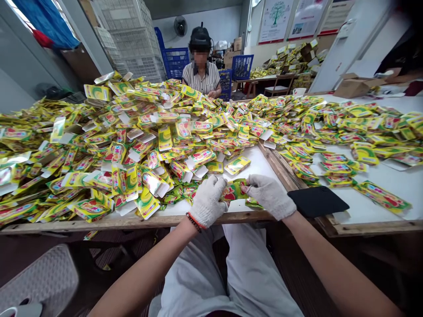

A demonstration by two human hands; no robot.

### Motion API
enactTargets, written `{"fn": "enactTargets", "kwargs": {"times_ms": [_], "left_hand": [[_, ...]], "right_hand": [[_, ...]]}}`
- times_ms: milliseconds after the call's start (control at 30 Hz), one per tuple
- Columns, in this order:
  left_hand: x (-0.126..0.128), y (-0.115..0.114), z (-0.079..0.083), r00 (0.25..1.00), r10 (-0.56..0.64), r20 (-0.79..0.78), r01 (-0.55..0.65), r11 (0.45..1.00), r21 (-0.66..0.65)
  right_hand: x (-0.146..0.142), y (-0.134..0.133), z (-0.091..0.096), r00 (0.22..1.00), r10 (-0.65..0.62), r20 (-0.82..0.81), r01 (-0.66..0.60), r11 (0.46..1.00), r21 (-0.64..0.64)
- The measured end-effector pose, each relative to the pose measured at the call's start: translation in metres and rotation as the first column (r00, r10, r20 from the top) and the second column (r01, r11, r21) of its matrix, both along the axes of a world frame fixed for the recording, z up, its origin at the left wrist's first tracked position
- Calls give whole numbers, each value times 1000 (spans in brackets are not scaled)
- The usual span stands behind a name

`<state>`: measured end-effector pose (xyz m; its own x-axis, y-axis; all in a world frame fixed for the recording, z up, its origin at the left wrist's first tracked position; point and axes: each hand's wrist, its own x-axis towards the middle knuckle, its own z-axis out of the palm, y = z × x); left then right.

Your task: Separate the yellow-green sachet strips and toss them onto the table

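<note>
Both my hands wear white knitted gloves with the fingertips bare. My left hand is closed on the left end of a small green and red packet, just above the table's front edge. The packet's right end is pinched in my right hand, between thumb and fingers. More green packets lie on the white tabletop beside and partly under my left hand. Just beyond the hands, a yellow and green carton lies flat. A large heap of such cartons, many with open white flaps, rises ahead and to the left.
A wooden strip divides the table; more cartons lie right of it. A black flat object sits by my right wrist. Across the heap is a person. A grey plastic stool stands at lower left.
</note>
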<state>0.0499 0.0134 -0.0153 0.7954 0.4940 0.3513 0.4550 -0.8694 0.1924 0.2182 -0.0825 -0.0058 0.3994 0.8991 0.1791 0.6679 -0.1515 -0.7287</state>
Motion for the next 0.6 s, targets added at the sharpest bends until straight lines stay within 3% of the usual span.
{"fn": "enactTargets", "kwargs": {"times_ms": [67,100,167,267,367,433,500,600], "left_hand": [[1,-2,-1,1000,-23,-8,23,1000,0],[2,-4,-1,1000,-22,-11,22,1000,-2],[4,-5,-2,1000,3,-10,-3,1000,-12],[6,-5,-1,999,36,6,-35,999,-26],[8,-7,0,1000,-4,19,5,1000,-23],[10,-8,0,996,-71,58,76,993,-91],[11,-6,-2,987,-94,128,125,958,-259],[10,1,-2,982,-68,177,153,837,-525]], "right_hand": [[-3,1,0,995,2,97,-2,1000,-2],[-4,1,0,997,29,70,-27,999,-31],[-6,0,1,989,77,-126,-88,992,-87],[-7,-6,4,902,112,-417,-175,978,-117],[-8,-11,5,855,194,-480,-296,944,-147],[-9,-12,4,876,214,-433,-315,932,-178],[-10,-9,3,932,179,-315,-251,946,-206],[-11,-3,1,994,95,-60,-103,985,-142]]}}
